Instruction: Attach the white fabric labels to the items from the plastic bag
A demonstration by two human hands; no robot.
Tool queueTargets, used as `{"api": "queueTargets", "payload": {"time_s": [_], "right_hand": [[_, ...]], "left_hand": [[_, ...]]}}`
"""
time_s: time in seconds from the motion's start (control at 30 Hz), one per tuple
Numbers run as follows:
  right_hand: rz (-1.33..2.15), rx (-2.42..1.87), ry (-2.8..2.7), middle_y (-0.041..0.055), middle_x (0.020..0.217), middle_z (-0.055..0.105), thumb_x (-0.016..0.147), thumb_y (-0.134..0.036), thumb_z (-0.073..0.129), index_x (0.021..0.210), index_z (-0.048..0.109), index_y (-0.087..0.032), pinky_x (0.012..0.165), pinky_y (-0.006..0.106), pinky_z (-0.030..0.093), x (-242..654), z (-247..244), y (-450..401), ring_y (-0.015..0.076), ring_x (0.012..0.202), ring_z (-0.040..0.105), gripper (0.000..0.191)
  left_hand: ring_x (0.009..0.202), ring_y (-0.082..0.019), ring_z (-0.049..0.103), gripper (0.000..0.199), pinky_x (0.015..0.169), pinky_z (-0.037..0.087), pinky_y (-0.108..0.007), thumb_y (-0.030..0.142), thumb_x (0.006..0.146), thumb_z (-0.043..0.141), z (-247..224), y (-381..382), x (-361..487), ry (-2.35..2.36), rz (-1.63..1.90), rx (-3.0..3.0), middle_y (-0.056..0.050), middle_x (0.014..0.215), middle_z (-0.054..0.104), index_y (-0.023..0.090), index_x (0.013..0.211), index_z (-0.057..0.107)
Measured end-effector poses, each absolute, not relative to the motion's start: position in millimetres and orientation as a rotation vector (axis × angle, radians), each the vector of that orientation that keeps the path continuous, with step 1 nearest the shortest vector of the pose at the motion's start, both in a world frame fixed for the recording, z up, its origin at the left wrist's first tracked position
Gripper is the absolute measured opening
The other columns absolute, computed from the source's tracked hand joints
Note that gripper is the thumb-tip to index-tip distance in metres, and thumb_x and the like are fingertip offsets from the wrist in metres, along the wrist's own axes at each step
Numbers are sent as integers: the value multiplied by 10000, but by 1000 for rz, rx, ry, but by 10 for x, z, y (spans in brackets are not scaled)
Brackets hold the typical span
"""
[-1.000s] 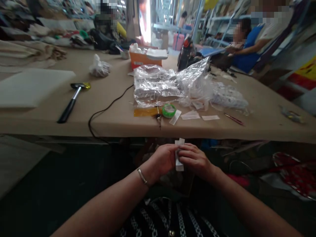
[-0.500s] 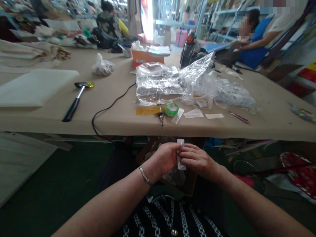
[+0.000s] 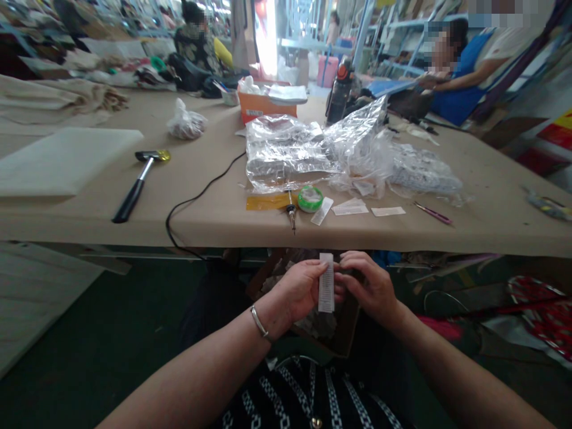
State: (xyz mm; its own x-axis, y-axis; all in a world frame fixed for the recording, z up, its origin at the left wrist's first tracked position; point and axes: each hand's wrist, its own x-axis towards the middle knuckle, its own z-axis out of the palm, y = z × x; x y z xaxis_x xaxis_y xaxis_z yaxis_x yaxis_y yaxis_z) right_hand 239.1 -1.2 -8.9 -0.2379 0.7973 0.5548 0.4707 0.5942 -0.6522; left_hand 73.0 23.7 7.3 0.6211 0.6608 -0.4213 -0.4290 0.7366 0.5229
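A narrow white label strip (image 3: 326, 285) with fine printed lines stands lengthwise in my left hand (image 3: 304, 289), pinched under the thumb with the fingers behind it. My right hand (image 3: 370, 287) is just right of the strip, its fingers bent and the thumb apart from them; nothing shows between them. Both hands are over a cardboard box (image 3: 346, 333) of clear, crumpled pieces below the table edge. On the table in front lie a soldering-iron-like tool (image 3: 291, 215), a green tape roll (image 3: 310, 199) and a few more white strips (image 3: 351, 207).
A hammer (image 3: 142, 182) and a pale sheet (image 3: 67, 161) lie on the left. Silvery plastic bags (image 3: 290, 149) spread across the middle, before an orange box (image 3: 266, 107) and a bottle (image 3: 340, 92). Purple tweezers (image 3: 433, 213) rest at right. A black cord (image 3: 201, 195) hangs over the edge.
My right hand has moved off the label strip to the right and its fingers have parted. The strip now shows its printed face in my left hand.
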Motion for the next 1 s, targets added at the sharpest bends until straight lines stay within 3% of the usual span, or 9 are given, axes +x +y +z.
{"api": "queueTargets", "payload": {"time_s": [0.13, 0.27, 0.5, 0.6, 0.73, 0.87, 1.0], "right_hand": [[931, -1285, -1471, 6, 748, 569, 787, -325, 614, 832, 561, -164, 606, 244, 463, 2336, -142, 120, 131, 664, 541, 175], [1316, -1214, -1225, -41, 594, 496, 736, -370, 662, 713, 535, -153, 425, 180, 335, 2233, -191, 162, 68, 465, 400, 252], [1441, -1148, -1068, -38, 575, 529, 754, -318, 670, 721, 555, -159, 437, 182, 371, 2168, -257, 75, 69, 437, 434, 199], [1551, -1078, -1035, -4, 744, 611, 755, -320, 689, 858, 598, -180, 504, 193, 436, 2200, -262, 66, 85, 525, 522, 196], [1872, -854, -1118, 75, 1088, 610, 705, -325, 739, 1119, 592, -193, 716, 249, 501, 2268, -236, 75, 165, 843, 612, 459], [2057, -638, -1135, 115, 1241, 535, 657, -353, 767, 979, 629, -158, 783, 283, 507, 2277, -224, 86, 229, 1012, 581, 402], [2066, -646, -1069, 119, 1234, 540, 662, -313, 758, 829, 602, -156, 733, 285, 531, 2232, -247, 81, 257, 1071, 559, 277]], "left_hand": [[538, -166, 596, 167, 557, 498, -306, 168, 884, 463, 119, 182, 727, 710, 573, 496, -118, 755, 623, 76, 903, 600], [535, -157, 591, 168, 558, 501, -296, 170, 878, 467, 109, 137, 730, 727, 580, 555, -99, 724, 601, 70, 822, 591], [539, -157, 596, 101, 549, 509, -297, 194, 848, 525, -4, 131, 638, 687, 511, 552, -58, 710, 587, 102, 845, 568], [552, -158, 596, 96, 549, 513, -299, 210, 847, 538, -18, 128, 600, 654, 492, 548, -31, 691, 560, 116, 846, 555], [569, -157, 602, 138, 536, 511, -273, 251, 833, 577, -11, 104, 562, 537, 415, 557, -33, 704, 563, 120, 873, 556], [568, -162, 605, 209, 490, 491, -239, 295, 808, 624, -30, 63, 564, 496, 373, 585, -26, 695, 565, 148, 933, 542], [515, -129, 571, 197, 465, 450, -204, 302, 800, 630, -58, 28, 597, 570, 370, 613, -19, 661, 550, 134, 840, 534]]}}
